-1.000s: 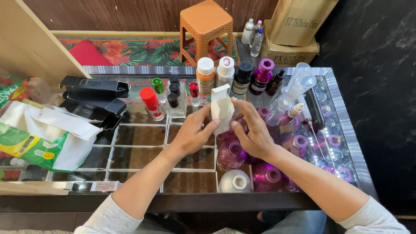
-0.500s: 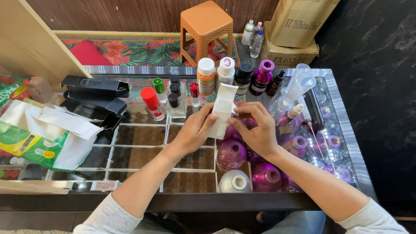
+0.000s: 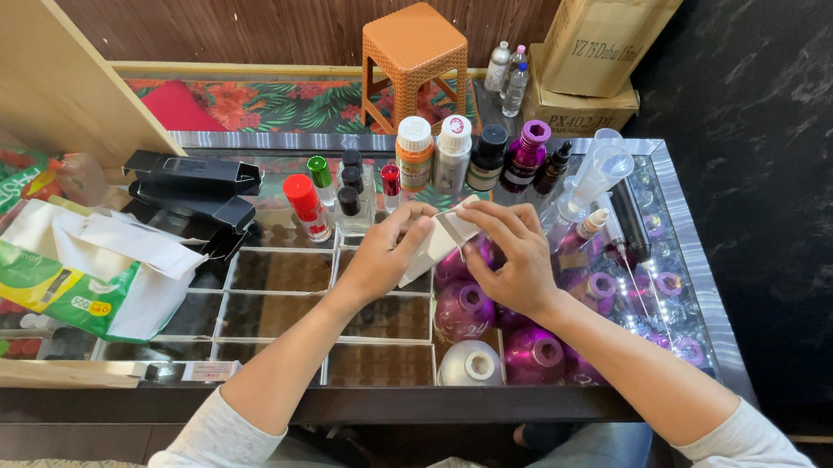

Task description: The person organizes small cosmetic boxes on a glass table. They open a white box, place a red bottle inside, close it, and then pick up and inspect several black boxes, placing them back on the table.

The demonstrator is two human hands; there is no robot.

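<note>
Box (image 3: 437, 239): small, white, above the purple bottles (image 3: 463, 305), top flap open.
Left hand (image 3: 385, 254): grasping the box body.
Right hand (image 3: 511, 256): pinching the flap.
Contents: cannot tell.

white box (image 3: 435, 245), purple bottles (image 3: 463, 309), orange stool (image 3: 413, 49), floral mat (image 3: 270, 104)

A small white carton (image 3: 435, 245), slim and rectangular, is held tilted above the middle of the table, its upper end raised toward the far edge. One end flap is seen folded open at the upper end. The carton is gripped from the left by the left hand (image 3: 383, 257) and from the right by the right hand (image 3: 511, 256).
</note>
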